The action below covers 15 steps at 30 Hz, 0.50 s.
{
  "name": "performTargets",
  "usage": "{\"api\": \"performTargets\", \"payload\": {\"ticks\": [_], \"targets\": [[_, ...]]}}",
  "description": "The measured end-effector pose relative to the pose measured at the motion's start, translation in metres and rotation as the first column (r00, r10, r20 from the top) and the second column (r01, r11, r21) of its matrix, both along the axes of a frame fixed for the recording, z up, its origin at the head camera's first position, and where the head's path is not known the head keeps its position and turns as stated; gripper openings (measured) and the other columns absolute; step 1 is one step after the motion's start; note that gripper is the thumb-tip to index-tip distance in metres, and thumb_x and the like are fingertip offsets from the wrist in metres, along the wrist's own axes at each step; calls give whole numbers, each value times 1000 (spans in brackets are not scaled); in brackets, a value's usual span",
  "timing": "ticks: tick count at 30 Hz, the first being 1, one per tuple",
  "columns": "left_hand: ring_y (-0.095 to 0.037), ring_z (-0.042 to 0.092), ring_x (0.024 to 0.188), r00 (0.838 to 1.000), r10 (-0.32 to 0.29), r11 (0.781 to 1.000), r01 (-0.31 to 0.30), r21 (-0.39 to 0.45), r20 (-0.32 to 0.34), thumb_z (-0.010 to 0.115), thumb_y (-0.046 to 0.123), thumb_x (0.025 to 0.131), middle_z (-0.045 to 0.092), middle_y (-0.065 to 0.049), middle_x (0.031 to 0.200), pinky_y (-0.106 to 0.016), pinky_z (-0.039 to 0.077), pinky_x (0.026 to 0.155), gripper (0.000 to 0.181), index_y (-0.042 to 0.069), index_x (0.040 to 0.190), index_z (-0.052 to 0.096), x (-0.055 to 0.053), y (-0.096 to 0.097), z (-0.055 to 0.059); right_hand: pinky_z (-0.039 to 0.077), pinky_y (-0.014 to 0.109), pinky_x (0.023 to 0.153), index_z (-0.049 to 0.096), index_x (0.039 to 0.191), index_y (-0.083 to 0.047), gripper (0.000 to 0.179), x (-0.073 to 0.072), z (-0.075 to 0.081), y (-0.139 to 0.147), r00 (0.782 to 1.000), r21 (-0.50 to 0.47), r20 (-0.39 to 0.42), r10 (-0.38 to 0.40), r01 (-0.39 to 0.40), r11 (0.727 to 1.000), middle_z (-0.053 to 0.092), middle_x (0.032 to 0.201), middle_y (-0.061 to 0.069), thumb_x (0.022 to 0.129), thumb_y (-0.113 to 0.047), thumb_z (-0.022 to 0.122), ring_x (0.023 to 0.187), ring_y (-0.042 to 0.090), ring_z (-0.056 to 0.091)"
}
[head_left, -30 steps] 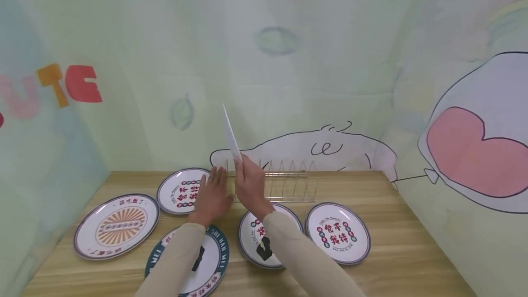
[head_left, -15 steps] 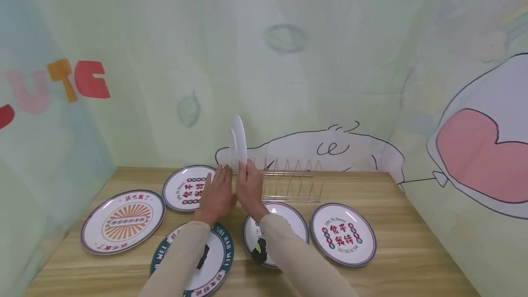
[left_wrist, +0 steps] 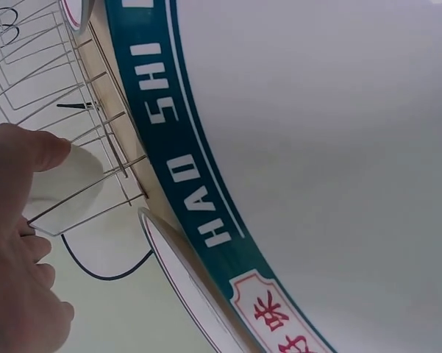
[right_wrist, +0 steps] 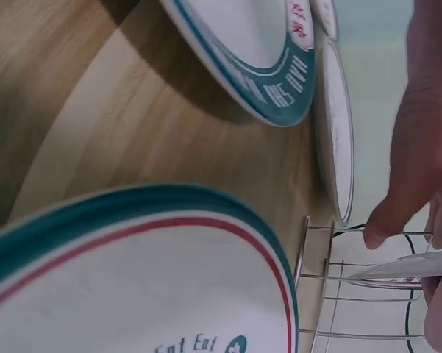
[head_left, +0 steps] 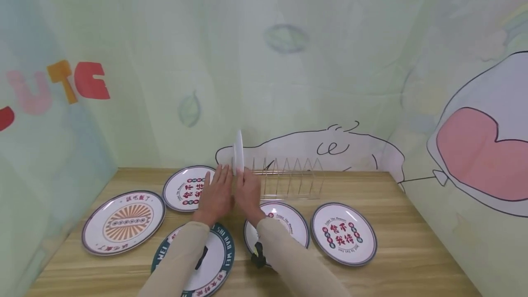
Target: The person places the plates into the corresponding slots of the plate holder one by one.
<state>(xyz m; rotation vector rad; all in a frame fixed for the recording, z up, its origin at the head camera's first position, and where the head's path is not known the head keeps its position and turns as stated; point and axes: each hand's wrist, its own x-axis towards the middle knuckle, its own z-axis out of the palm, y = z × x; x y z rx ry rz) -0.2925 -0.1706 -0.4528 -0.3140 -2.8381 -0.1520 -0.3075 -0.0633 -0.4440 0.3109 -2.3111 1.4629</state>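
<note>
A white plate (head_left: 239, 152) stands nearly upright at the left end of the wire plate rack (head_left: 288, 182). My right hand (head_left: 247, 194) pinches its near edge, thumb on the side facing me. Beside the rack's left end is my left hand (head_left: 216, 194), fingers straight and pointing away from me. In the left wrist view, the left thumb (left_wrist: 51, 151) lies in front of the plate, close to the end wires; contact is unclear. The right wrist view shows the plate (right_wrist: 408, 268) among the rack's wires, its lower edge partly hidden.
Flat on the wooden table lie a plate with an orange ray pattern (head_left: 123, 223), a green-rimmed plate (head_left: 222, 246), and red-lettered plates at back left (head_left: 177, 191), centre (head_left: 294, 223) and right (head_left: 344, 235). A printed curtain (head_left: 280, 81) hangs behind.
The plate in my right hand has gone from tilted and raised to nearly upright and lower, down at the rack's left end. The left hand has stayed almost in place there.
</note>
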Motion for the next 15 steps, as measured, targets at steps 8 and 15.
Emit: {"api": "performTargets", "payload": {"ticks": [8, 15], "targets": [[-40, 23, 152, 1000, -13, 1000, 13, -5, -7, 68, 20, 93, 29, -21, 162, -62, 18, 122, 75, -3, 153, 30, 1, 0, -2, 40, 19, 45, 63, 84, -6, 36, 3, -10, -6, 998, 46, 54, -9, 7, 999, 55, 64, 1, 106, -29, 46, 54, 6, 47], [-40, 22, 153, 1000, -12, 1000, 12, 0, 21, 61, 19, 97, 27, -20, 163, -62, 17, 122, 70, -3, 154, 29, -1, -2, -1, 40, 18, 46, 66, 83, -7, 37, 3, -12, -7, 1000, 74, 30, -1, -1, 997, 60, 63, 1, 106, -29, 47, 54, 5, 48]]}}
